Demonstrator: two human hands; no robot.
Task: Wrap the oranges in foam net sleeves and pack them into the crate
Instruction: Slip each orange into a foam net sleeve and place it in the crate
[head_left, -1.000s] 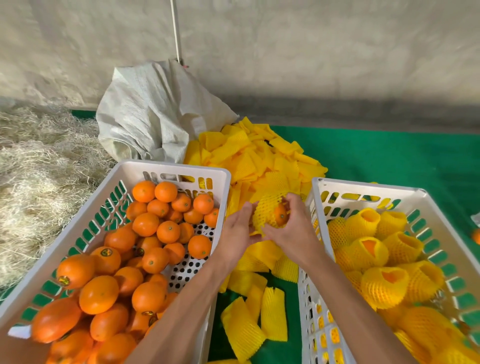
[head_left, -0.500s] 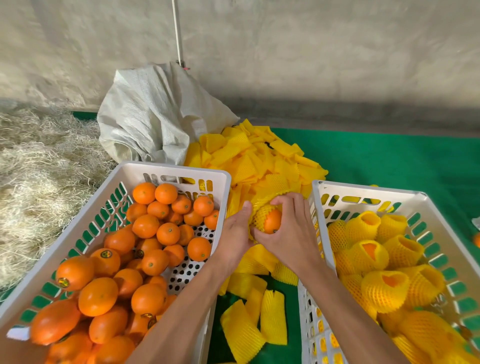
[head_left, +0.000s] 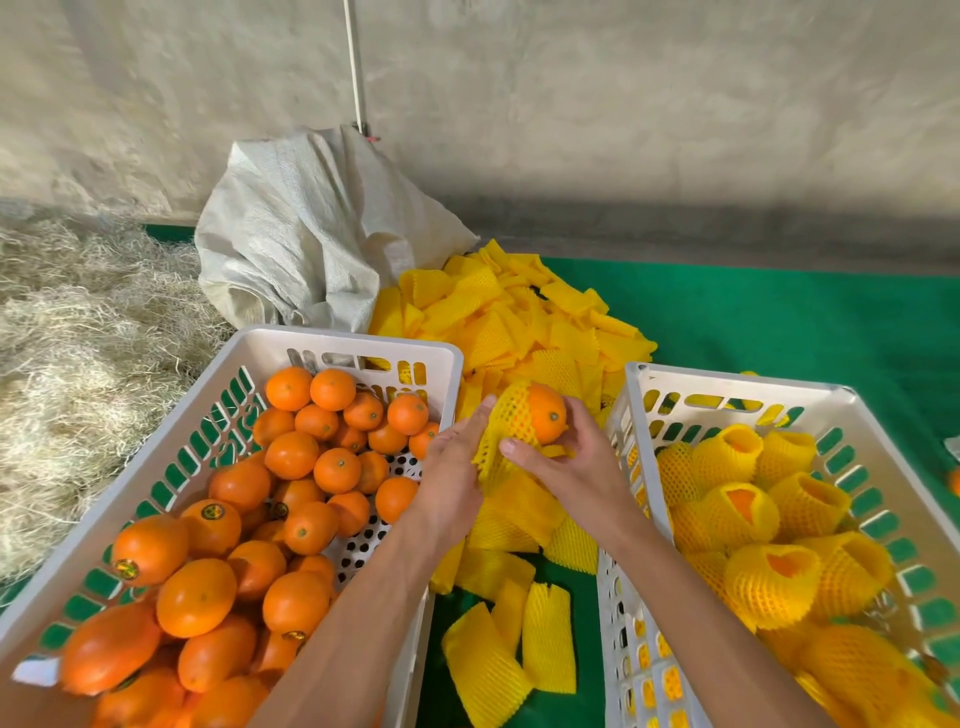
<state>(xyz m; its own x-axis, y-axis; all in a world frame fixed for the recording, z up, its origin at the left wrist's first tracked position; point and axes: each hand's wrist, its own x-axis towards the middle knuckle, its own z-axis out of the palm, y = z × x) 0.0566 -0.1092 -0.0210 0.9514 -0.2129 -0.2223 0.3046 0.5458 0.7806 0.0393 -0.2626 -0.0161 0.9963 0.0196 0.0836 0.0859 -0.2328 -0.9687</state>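
Head view gives me an orange half sheathed in a yellow foam net sleeve, held above the sleeve pile between the two crates; my right hand cups it from below, while my left hand lies flat-fingered against the net. I judge the job partly done; the right crate holds perhaps a dozen wrapped oranges, its lower corner cut off, and the left crate remains heaped with bare oranges.

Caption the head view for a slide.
Both hands, left hand and right hand, work a foam net sleeve over an orange.
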